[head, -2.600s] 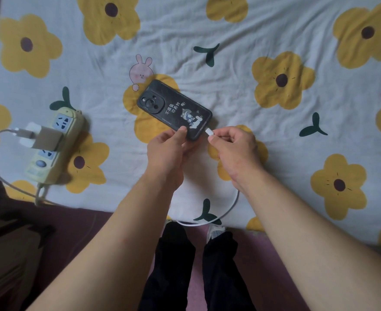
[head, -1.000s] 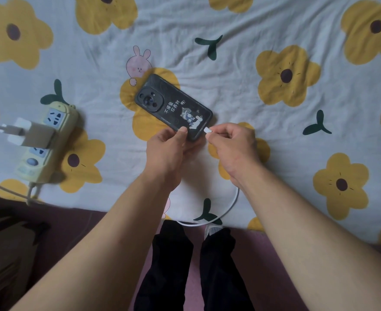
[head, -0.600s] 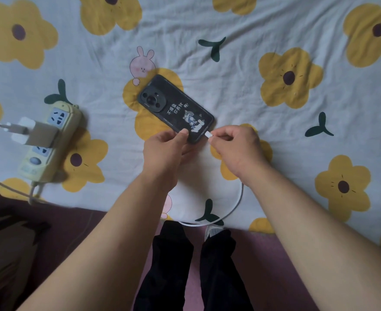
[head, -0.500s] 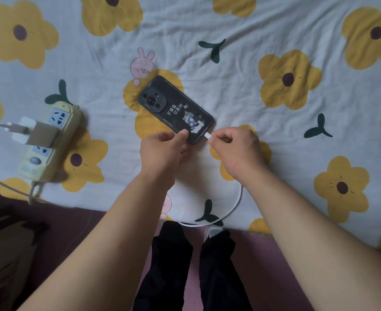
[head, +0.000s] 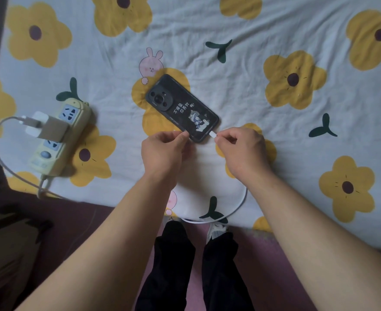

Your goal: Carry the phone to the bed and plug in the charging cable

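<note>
On bed (head: 241,70): phone (head: 182,108) between hands; right fingers (head: 224,140) pinching cable plug (head: 213,134).

Single head-worn view, steeply downward and close over the bed (head: 252,63) edge.

One phone (head: 182,108) lay on one flowered bedsheet (head: 241,70). There was one power strip (head: 60,135), one charger brick (head: 50,129) and one white charging cable (head: 234,207). Two bare hands showed: the left hand (head: 162,151) and the right hand (head: 243,149).
</note>
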The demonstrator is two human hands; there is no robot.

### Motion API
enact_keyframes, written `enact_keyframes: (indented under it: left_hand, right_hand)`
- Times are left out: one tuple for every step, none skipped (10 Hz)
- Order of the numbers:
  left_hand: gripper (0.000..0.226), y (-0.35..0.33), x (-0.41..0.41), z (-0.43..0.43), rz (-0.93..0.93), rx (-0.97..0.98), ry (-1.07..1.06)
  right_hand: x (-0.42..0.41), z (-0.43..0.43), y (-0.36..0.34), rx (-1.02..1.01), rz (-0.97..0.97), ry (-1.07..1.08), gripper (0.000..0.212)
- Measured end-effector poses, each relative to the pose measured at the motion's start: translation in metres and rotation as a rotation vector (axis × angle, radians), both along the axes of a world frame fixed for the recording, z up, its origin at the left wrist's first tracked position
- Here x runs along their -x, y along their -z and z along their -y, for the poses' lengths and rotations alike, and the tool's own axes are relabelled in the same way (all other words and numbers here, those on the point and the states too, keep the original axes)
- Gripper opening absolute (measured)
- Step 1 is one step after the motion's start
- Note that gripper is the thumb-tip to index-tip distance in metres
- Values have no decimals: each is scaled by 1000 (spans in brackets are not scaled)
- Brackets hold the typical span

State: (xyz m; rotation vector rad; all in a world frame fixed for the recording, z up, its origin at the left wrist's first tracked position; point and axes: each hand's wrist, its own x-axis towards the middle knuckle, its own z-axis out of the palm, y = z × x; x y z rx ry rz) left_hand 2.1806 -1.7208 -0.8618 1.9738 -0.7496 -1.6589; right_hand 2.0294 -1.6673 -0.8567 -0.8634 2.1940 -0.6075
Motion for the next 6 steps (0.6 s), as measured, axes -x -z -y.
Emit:
enact_keyframes:
  left_hand:
    - [13,0,0,1,14,9,24]
    - [12,-4,0,2,27,-4,30]
    - [12,-20,-2,-1,-15,-6,18]
    - [19,-40,-7,-7,-54,-20,27]
    - [14,-60,-13,-15,-76,-11,56]
    - [11,-81,-17,-20,-88,10,58]
  right_hand:
    - [-1,-2,-2,6,-8,4,9]
    - [1,-6,-7,-1,-12,8,7]
    - [2,-7,-22,-11,-5,19,9]
    - [1,-5,-42,-9,42,33,12]
    - [-4,-3,-67,-8,104,37,15]
    - [-10,-2,-94,2,134,51,17]
